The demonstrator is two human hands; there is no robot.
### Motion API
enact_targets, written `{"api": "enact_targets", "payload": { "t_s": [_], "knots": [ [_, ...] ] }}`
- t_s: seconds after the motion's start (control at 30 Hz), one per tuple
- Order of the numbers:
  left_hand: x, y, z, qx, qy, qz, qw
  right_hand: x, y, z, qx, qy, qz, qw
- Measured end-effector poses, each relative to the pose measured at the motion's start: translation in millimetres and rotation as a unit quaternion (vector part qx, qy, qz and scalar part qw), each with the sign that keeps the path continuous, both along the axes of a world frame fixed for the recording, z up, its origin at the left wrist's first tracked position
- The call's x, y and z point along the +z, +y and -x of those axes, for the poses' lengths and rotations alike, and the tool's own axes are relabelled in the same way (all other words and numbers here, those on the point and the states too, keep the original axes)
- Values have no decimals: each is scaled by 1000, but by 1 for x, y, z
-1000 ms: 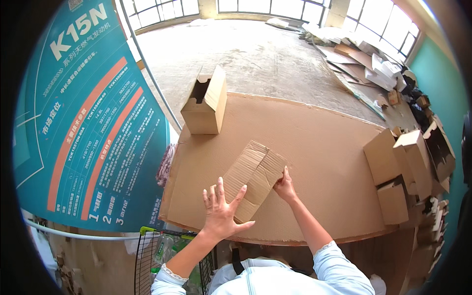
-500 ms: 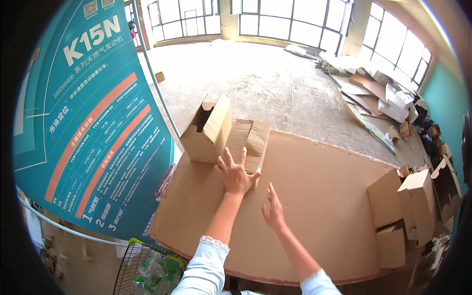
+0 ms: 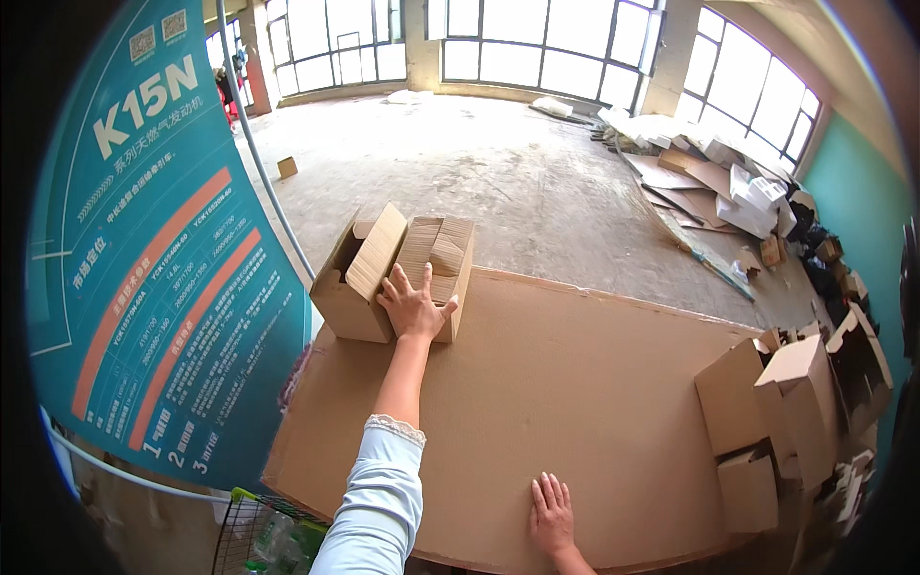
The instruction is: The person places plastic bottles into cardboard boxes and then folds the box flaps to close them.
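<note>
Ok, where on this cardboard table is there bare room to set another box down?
The middle is bare, between the left hand on the folded box and the right hand. The right edge is crowded with open boxes.

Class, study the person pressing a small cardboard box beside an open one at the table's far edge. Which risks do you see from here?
1. The small cardboard box and the open box sit at the cardboard-covered table's far edge; a further push might tip them off.
2. The left hand is at full stretch, with only the right hand flat on the near edge as a brace, so balance may suffer.
</note>
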State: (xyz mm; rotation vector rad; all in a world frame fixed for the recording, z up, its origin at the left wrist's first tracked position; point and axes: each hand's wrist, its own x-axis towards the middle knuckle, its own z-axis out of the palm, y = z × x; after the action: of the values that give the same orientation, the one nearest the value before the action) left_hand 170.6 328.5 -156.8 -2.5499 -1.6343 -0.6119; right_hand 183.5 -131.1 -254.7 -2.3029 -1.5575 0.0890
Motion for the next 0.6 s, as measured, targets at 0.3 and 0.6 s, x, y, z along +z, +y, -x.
{"api": "enact_targets", "payload": {
  "t_s": [0.3,0.6],
  "knots": [
    [-35,-159,49,-233,-103,-13,967,1,-2,0,-14,-15,-32,999],
    [-65,-395,211,-435,-41,268,859,1,-5,3,-14,-27,-55,998]
  ]
}}
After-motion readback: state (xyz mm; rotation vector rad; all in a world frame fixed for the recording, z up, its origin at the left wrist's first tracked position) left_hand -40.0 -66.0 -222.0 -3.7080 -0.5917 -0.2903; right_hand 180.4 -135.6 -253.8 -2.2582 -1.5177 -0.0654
